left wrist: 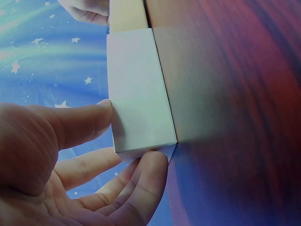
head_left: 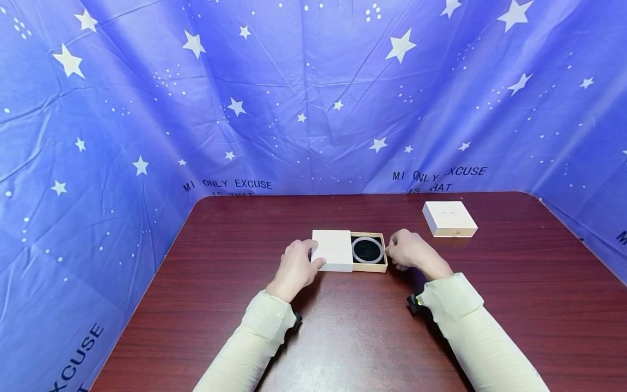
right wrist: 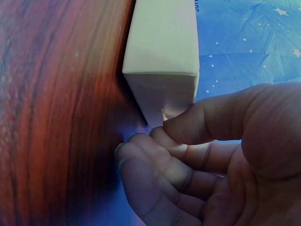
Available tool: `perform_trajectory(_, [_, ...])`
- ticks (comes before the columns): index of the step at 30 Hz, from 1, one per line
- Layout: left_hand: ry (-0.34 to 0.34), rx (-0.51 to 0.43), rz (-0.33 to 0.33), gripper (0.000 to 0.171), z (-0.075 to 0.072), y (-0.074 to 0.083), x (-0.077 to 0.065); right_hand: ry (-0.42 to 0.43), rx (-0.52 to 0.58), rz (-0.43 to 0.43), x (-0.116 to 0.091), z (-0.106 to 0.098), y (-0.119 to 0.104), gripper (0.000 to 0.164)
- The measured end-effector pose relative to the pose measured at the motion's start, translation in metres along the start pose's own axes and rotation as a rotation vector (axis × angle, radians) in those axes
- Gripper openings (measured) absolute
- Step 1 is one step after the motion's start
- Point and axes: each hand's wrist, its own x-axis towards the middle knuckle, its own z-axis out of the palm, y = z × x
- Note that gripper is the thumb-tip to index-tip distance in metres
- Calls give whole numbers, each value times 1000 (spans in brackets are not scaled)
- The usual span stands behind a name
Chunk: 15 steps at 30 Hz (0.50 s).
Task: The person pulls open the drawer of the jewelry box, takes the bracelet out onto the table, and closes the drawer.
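A white sliding gift box (head_left: 332, 250) lies on the table with its drawer (head_left: 369, 268) pulled out to the right. Inside the drawer, a pale round bangle (head_left: 355, 256) rests on black lining. My left hand (head_left: 296, 267) holds the left end of the white outer sleeve (left wrist: 136, 89), thumb on one edge and fingers bent against the end face. At the drawer's far right end, my right hand (head_left: 411, 251) pinches a small pull tab (right wrist: 163, 114) between thumb and forefinger. The other right fingers are curled, and most of the tab is hidden under the fingertips.
Farther back on the right stands a second white box (head_left: 449, 218), closed, with small print on its lid. The dark red wooden table (head_left: 220, 228) ends at a blue star-patterned curtain (head_left: 313, 136) behind and at both sides.
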Motion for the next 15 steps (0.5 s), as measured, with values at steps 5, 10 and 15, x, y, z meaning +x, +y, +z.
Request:
perform_trajectory(5, [3, -3, 1, 42, 0, 0, 0, -1, -15, -7, 1, 0, 0, 26])
perform_trajectory(10, [2, -3, 2, 42, -1, 0, -1, -10, -5, -3, 0, 0, 0, 26])
perform_trajectory(15, [-2, -3, 2, 42, -1, 1, -1, -1, -3, -4, 0, 0, 1, 26])
